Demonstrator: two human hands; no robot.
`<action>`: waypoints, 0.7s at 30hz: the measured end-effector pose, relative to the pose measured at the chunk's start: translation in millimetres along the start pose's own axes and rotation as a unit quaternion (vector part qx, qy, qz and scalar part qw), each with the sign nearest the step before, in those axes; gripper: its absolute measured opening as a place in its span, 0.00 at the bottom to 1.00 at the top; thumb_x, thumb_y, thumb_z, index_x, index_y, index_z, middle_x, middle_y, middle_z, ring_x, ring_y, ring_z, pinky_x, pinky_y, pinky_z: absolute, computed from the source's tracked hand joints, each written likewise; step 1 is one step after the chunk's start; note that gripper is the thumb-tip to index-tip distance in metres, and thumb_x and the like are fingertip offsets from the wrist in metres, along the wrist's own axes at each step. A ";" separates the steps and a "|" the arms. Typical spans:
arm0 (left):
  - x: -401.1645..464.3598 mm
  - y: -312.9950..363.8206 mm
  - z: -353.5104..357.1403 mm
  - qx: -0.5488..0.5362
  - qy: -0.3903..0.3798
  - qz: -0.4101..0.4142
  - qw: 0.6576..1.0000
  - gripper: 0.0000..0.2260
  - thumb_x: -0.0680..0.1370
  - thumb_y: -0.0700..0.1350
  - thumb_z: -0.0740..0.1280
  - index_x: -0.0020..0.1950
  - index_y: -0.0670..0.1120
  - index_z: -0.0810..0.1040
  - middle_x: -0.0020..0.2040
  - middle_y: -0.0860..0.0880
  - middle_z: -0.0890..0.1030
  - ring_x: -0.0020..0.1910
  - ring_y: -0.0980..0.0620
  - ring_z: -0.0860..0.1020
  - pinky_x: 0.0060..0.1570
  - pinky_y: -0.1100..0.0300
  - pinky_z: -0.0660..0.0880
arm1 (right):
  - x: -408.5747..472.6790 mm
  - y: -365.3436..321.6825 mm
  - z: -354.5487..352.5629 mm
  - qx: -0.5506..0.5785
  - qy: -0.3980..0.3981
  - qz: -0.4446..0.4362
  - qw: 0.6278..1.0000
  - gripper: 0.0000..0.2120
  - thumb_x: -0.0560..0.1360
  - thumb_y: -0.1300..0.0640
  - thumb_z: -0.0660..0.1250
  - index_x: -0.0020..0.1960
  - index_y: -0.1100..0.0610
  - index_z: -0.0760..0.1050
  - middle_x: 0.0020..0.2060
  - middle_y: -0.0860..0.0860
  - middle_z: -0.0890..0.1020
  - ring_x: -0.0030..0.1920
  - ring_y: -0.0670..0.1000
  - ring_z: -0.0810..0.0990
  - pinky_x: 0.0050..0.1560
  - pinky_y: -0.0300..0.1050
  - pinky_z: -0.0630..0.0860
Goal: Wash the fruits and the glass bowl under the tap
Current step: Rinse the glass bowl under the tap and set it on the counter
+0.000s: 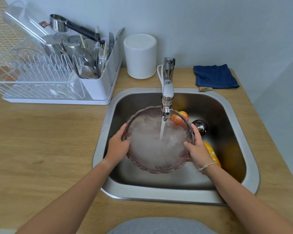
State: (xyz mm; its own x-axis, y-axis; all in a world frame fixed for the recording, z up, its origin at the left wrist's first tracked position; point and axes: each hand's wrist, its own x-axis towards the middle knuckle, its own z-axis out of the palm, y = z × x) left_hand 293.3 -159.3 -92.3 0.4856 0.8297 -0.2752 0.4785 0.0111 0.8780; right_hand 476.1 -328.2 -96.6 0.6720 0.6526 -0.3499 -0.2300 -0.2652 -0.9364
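Note:
A scalloped glass bowl [150, 159] is held over the steel sink [240, 132], under the running tap [167, 92]. Water falls into the bowl and foams white inside it. My left hand [118, 146] grips the bowl's left rim. On the right rim my right hand [197, 150] holds it, thumb inside. On the sink floor lie three fruits: an orange-red one [183, 115] partly behind the bowl, a dark purple one [200, 126] with white specks, and a yellow-orange one [212, 154] partly hidden by my right wrist.
A white dish rack [54, 92] with cutlery, glasses and a ladle stands on the wooden counter [46, 141] at the left. A white cylinder [140, 56] stands behind the sink. A folded blue cloth [215, 76] lies at the back right.

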 end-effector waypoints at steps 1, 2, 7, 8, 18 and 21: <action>0.1 -0.1 0.1 0.002 -0.003 -0.005 1.000 0.29 0.75 0.29 0.58 0.75 0.46 0.61 0.71 0.47 0.70 0.70 0.49 0.68 0.67 0.59 0.64 | 0.2 0.5 -0.6 0.001 0.000 0.009 1.000 0.31 0.78 0.68 0.56 0.73 0.41 0.55 0.71 0.49 0.63 0.70 0.55 0.65 0.62 0.65 0.72; 0.0 -0.3 0.3 0.004 -0.008 -0.012 1.000 0.29 0.75 0.30 0.58 0.75 0.46 0.61 0.71 0.46 0.70 0.70 0.49 0.68 0.68 0.57 0.65 | 0.2 0.8 -1.0 0.002 0.001 0.015 1.000 0.31 0.78 0.68 0.56 0.73 0.41 0.55 0.70 0.49 0.64 0.69 0.56 0.66 0.61 0.65 0.72; 1.6 -1.8 3.3 0.003 -0.039 -0.060 0.997 0.29 0.75 0.29 0.58 0.75 0.46 0.61 0.66 0.45 0.75 0.61 0.47 0.74 0.54 0.60 0.74 | -2.5 1.1 -2.1 -0.002 0.007 0.015 1.000 0.30 0.78 0.66 0.57 0.74 0.44 0.55 0.64 0.46 0.69 0.66 0.54 0.69 0.62 0.61 0.73; 1.9 -1.7 4.0 -0.004 -0.045 -0.067 0.997 0.30 0.75 0.29 0.58 0.75 0.46 0.60 0.63 0.46 0.76 0.56 0.49 0.76 0.47 0.62 0.75 | -2.8 2.0 -2.6 -0.005 0.010 0.013 1.000 0.29 0.78 0.66 0.56 0.74 0.44 0.55 0.66 0.47 0.68 0.67 0.54 0.69 0.63 0.60 0.72; 2.4 -1.3 1.4 -0.021 -0.047 -0.051 0.997 0.32 0.75 0.28 0.58 0.76 0.49 0.59 0.71 0.47 0.70 0.68 0.48 0.69 0.67 0.52 0.69 | -4.8 2.8 -1.0 -0.030 0.021 -0.035 0.999 0.29 0.79 0.67 0.55 0.75 0.46 0.54 0.72 0.48 0.63 0.70 0.52 0.66 0.67 0.56 0.70; 2.2 -1.1 2.1 -0.013 -0.038 -0.046 0.998 0.31 0.75 0.29 0.58 0.75 0.49 0.60 0.71 0.48 0.70 0.69 0.48 0.68 0.67 0.55 0.67 | -5.1 1.3 -1.0 -0.030 0.021 -0.035 0.999 0.30 0.79 0.68 0.55 0.75 0.46 0.54 0.72 0.48 0.62 0.70 0.51 0.64 0.67 0.53 0.69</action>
State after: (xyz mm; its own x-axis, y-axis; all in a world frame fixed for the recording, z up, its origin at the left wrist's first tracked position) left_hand 295.3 -158.6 -94.7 0.4949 0.7798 -0.3834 0.5056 0.1004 0.8569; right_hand 473.1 -332.6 -96.0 0.7146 0.6409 -0.2805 -0.1394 -0.2624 -0.9548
